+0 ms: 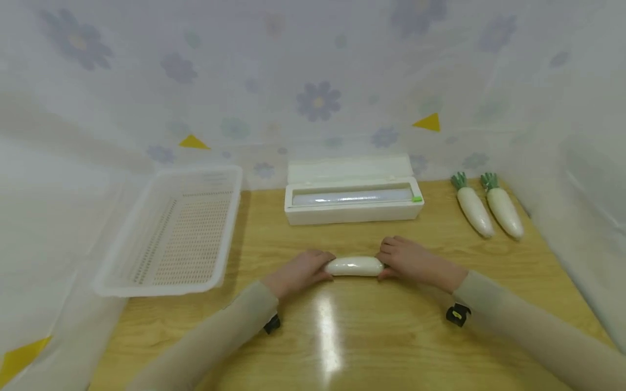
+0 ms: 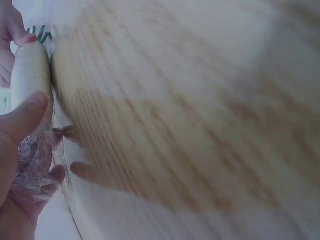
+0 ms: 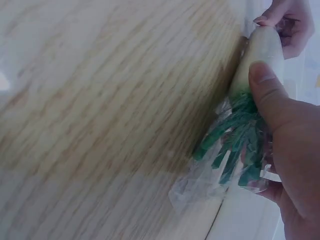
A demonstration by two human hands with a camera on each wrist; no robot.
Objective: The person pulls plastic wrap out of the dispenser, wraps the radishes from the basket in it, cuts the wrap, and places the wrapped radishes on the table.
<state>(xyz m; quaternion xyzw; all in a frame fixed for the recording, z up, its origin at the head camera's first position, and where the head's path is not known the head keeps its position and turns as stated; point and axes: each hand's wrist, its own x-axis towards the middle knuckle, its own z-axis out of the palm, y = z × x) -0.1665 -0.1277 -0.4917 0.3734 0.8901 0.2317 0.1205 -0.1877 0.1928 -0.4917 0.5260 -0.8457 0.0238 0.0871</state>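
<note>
A white radish (image 1: 354, 266) in clear plastic wrap lies crosswise between my two hands, close over the table. My left hand (image 1: 304, 270) grips its tail end, thumb on top and fingers around the bunched wrap (image 2: 35, 170). At the leafy end my right hand (image 1: 408, 262) holds the radish, its thumb pressed near the base of the green stalks (image 3: 235, 140). Loose film spreads past those stalks in the right wrist view. Behind the hands stands a white cling film box (image 1: 354, 214), lid up, a roll of film (image 1: 352, 196) inside.
A white perforated basket (image 1: 226, 239) stands on the wooden table (image 1: 381, 347) at the left. Two more white radishes with green tops, one radish (image 1: 474, 212) beside the other radish (image 1: 505, 213), lie at the back right. A flowered sheet (image 1: 318, 65) hangs behind the table.
</note>
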